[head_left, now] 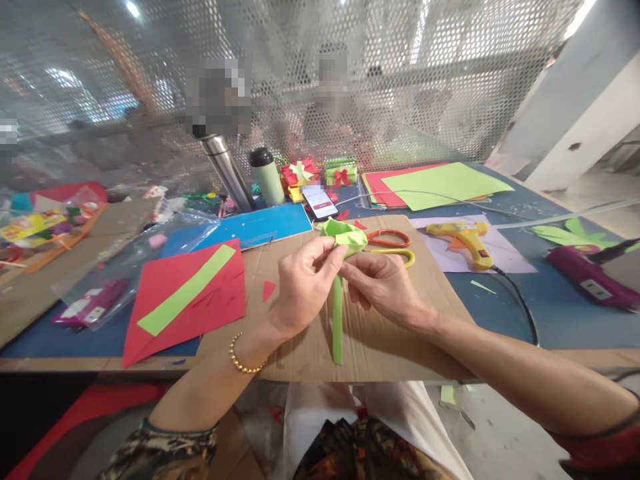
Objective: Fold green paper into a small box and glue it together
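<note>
My left hand (307, 283), with a gold bead bracelet at the wrist, pinches a folded light green paper piece (350, 238) over the cardboard sheet (400, 347). Close beside it, my right hand (383, 283) has its fingers closed on the same green paper from the lower right. A long green strip (338, 323) hangs down from between the hands toward the cardboard's front edge. Just behind the hands lie scissors (393, 238) with one orange and one yellow handle loop, their blades hidden by the green paper. The right fingertips are partly hidden.
On the left, a green strip (187, 290) lies across red paper (220, 293). A yellow glue gun (463, 233) rests on purple paper (510, 250) at right. Behind are a phone (320, 201), a green bottle (269, 180), a steel flask (227, 170) and green sheets (450, 183).
</note>
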